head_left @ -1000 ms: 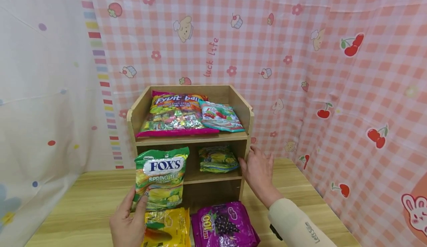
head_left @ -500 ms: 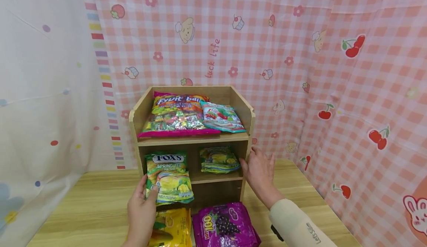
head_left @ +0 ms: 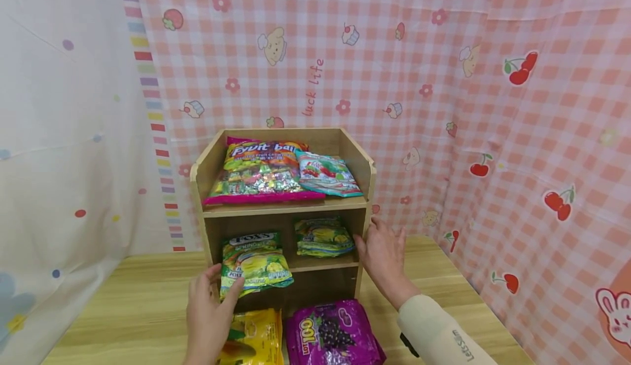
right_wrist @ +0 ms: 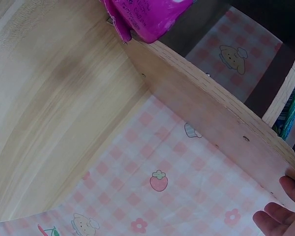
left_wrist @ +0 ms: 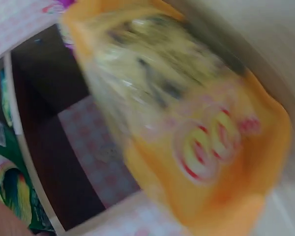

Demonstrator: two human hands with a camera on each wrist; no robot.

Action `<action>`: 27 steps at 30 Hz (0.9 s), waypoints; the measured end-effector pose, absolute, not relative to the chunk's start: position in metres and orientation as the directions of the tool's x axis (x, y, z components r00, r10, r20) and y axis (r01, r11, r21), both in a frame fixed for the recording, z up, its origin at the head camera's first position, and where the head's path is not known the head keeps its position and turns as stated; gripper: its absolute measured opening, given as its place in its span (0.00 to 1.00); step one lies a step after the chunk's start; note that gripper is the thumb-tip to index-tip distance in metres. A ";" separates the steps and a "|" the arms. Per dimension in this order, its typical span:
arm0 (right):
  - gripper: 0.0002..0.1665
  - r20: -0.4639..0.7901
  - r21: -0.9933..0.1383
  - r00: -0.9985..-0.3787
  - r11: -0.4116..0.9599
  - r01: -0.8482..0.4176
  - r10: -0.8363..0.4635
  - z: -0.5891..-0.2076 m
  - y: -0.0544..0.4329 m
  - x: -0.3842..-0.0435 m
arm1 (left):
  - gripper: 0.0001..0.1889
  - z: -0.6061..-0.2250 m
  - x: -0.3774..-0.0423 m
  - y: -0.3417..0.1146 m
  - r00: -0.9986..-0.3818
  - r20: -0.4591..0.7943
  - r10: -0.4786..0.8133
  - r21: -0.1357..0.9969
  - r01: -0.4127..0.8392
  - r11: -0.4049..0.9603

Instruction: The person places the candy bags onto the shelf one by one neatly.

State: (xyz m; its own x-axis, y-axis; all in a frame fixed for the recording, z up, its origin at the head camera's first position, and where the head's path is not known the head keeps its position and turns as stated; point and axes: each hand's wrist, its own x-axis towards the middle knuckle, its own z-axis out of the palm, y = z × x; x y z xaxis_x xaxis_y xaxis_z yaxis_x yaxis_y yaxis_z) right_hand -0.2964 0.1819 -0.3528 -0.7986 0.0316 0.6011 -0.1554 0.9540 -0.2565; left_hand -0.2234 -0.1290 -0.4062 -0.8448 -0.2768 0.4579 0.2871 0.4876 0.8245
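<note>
A green Fox's Spring Tea candy bag (head_left: pixel 253 261) lies tilted in the left of the wooden shelf unit's (head_left: pixel 286 208) middle compartment, its lower end sticking out over the front edge. My left hand (head_left: pixel 209 313) holds the lower left corner of this bag, thumb in front and fingers at its left side. In the left wrist view only a bit of the hand shows beside the green bag (left_wrist: pixel 12 182). My right hand (head_left: pixel 384 258) rests against the unit's right side panel (right_wrist: pixel 221 110) with fairly straight fingers, thumb at the front edge.
Similar green bags (head_left: pixel 322 236) are stacked at the right of the middle compartment. A Fyuit ball candy bag (head_left: pixel 263 173) and a smaller turquoise-edged bag (head_left: pixel 329 173) lie on top. Below, yellow mango (head_left: pixel 256 337) and purple grape (head_left: pixel 332 332) bags stick out at the front.
The Fox's bag, first held upright before the unit, has moved right and into the middle compartment and now lies flatter. My left hand has moved right with it; the right hand has stayed.
</note>
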 end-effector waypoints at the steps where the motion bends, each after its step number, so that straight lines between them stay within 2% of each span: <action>1: 0.20 0.600 -0.259 -0.799 0.954 -0.154 0.033 -0.353 0.182 -0.297 | 0.32 -0.410 -0.223 -0.129 -0.786 0.568 -0.243 0.731 0.346 0.588; 4: 0.21 0.597 -0.266 -0.802 0.952 -0.153 0.038 -0.353 0.182 -0.297 | 0.29 -0.418 -0.226 -0.128 -0.559 0.828 -0.044 0.365 0.477 0.800; 6: 0.21 0.593 -0.267 -0.804 0.952 -0.151 0.039 -0.353 0.182 -0.297 | 0.30 -0.422 -0.228 -0.128 -0.429 0.896 0.109 0.150 0.526 0.837; 8: 0.20 0.594 -0.266 -0.803 0.952 -0.152 0.038 -0.354 0.183 -0.297 | 0.30 -0.423 -0.231 -0.127 -0.350 0.906 0.238 0.000 0.563 0.827; 10: 0.20 0.599 -0.260 -0.800 0.954 -0.151 0.037 -0.354 0.183 -0.297 | 0.28 -0.423 -0.232 -0.126 -0.309 0.892 0.329 -0.091 0.591 0.801; 15: 0.20 0.614 -0.249 -0.789 0.956 -0.157 0.030 -0.354 0.182 -0.297 | 0.27 -0.419 -0.234 -0.125 -0.283 0.862 0.422 -0.173 0.617 0.767; 19: 0.20 0.625 -0.247 -0.780 0.955 -0.166 0.026 -0.355 0.182 -0.297 | 0.20 -0.416 -0.238 -0.126 -0.283 0.854 0.436 -0.182 0.622 0.762; 22: 0.20 0.629 -0.246 -0.777 0.955 -0.168 0.025 -0.355 0.182 -0.297 | 0.16 -0.413 -0.244 -0.126 -0.307 0.848 0.433 -0.170 0.615 0.770; 27: 0.20 0.623 -0.248 -0.781 0.955 -0.163 0.029 -0.355 0.182 -0.298 | 0.19 -0.410 -0.253 -0.127 -0.370 0.836 0.406 -0.142 0.569 0.810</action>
